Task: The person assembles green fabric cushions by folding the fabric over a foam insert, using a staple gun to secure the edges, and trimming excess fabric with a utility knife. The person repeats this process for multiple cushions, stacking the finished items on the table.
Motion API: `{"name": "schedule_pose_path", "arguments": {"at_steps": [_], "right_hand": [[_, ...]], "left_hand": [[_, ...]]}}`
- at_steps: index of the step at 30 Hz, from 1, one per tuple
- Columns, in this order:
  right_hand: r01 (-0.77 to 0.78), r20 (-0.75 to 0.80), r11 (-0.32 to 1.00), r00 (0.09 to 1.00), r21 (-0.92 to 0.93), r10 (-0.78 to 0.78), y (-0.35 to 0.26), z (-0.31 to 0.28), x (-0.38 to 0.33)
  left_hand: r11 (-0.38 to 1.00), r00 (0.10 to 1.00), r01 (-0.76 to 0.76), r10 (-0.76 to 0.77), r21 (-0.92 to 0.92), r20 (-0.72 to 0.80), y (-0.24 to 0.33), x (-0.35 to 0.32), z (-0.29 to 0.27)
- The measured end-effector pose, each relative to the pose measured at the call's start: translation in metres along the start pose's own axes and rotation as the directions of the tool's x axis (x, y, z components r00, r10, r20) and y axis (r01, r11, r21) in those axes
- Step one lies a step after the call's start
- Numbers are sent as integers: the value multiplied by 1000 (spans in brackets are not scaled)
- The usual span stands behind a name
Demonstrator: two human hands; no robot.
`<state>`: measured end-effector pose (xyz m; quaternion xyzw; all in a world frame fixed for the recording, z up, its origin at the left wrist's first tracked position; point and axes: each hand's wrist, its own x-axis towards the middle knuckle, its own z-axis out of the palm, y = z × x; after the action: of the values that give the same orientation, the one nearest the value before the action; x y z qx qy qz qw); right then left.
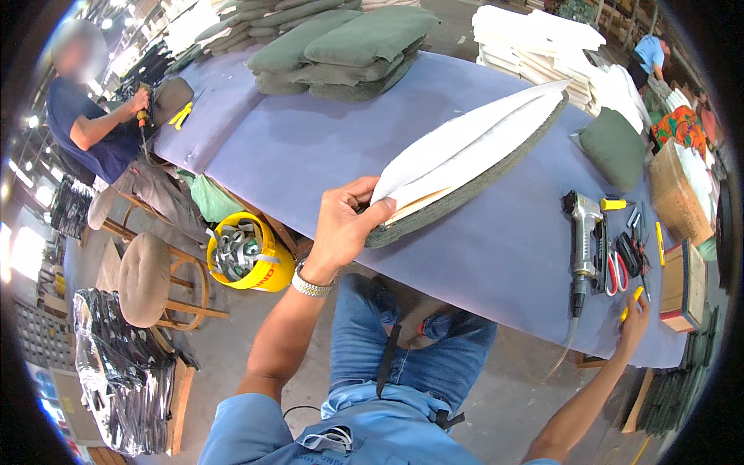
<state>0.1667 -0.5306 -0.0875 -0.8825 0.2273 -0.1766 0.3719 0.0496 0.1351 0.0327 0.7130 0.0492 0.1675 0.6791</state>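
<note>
My left hand (pixel 348 219) is closed on one end of a cushion (pixel 473 147), thumb on top. The cushion is tilted over the table (pixel 310 155), its white underside up and dark green fabric along its lower edge. At the table's right edge my right hand (pixel 636 316) is closed round a small yellow tool (pixel 638 294), mostly hidden by the fingers. Nearby lie an air staple gun (pixel 583 240) with a hose, scissors with red and white handles (pixel 614 273), black-handled tools (pixel 629 254) and a yellow-handled piece (pixel 613 204).
Green cushions (pixel 349 58) are stacked at the far side, with white pads (pixel 535 46) beyond. Another green cushion (pixel 614 147) and a box (pixel 682 287) sit at right. A yellow bucket of scraps (pixel 271 267) and a stool (pixel 145 280) stand left, near a seated co-worker (pixel 97 128).
</note>
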Motion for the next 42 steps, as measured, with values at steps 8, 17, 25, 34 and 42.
{"name": "schedule_pose_path", "arguments": {"at_steps": [8,17,25,34,42], "right_hand": [[-146,147,23,963,989,-224,-206,78,-196],[-296,197,-161,871,941,-450,-371,180,-302],[-340,276,-59,842,939,-464,-391,195,-315],[-297,320,122,845,947,-428,-395,194,-323],[-354,376,128,861,926,-343,-384,190,-326]], "left_hand": [[1000,997,-17,18,10,-78,-3,0,-3],[994,991,-16,2,-108,-131,-4,8,-5],[997,994,-9,1,-76,-112,-5,6,-3],[996,994,-28,19,-87,-108,-2,4,1],[999,993,-53,53,8,-105,-5,-3,8]]}}
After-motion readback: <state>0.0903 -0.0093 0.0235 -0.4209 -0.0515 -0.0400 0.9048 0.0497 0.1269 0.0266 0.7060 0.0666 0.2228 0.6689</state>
